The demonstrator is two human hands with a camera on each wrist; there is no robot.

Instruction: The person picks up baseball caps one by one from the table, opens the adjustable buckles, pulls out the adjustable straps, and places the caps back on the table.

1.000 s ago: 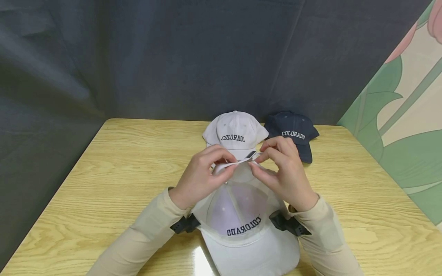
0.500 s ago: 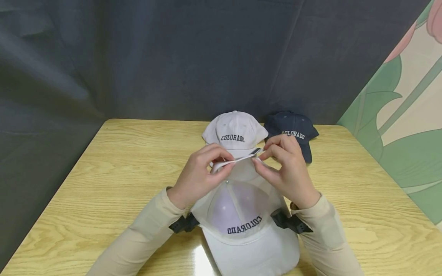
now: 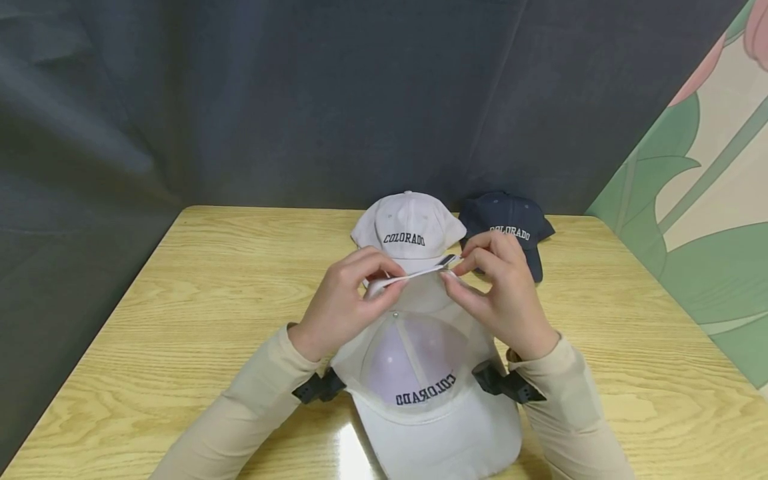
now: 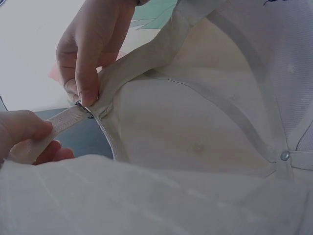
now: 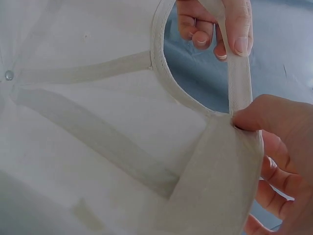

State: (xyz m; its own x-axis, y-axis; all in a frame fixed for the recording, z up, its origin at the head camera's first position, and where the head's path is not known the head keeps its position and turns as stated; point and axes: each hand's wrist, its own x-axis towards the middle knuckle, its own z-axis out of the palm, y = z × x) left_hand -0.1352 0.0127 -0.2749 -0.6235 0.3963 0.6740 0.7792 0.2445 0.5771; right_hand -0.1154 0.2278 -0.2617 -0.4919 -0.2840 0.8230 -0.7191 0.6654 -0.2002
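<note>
A white baseball cap [image 3: 444, 437] is held with its inside facing me and its brim toward the table's near edge. Its mirrored COLORADO lettering shows through the front panel. My left hand [image 3: 351, 300] pinches the back strap [image 4: 62, 122] between thumb and fingers. At the strap's other end, my right hand [image 3: 501, 293] pinches the cap's back edge beside a small metal buckle [image 4: 84, 108]. Between the two hands the strap runs nearly straight in the right wrist view. Beside it lies the cap's curved back opening.
Behind the hands, a second white COLORADO cap [image 3: 411, 227] sits on the wooden table [image 3: 240, 267]. A navy COLORADO cap [image 3: 504, 213] stands to its right, partly behind my right hand. Dark cloth [image 3: 360, 100] hangs at the back; a flowered panel [image 3: 708, 200] stands at right.
My right hand has shifted slightly right and up, the left slightly left. The gap between them has widened and the strap looks straighter. Both hands keep their pinch on the held cap.
</note>
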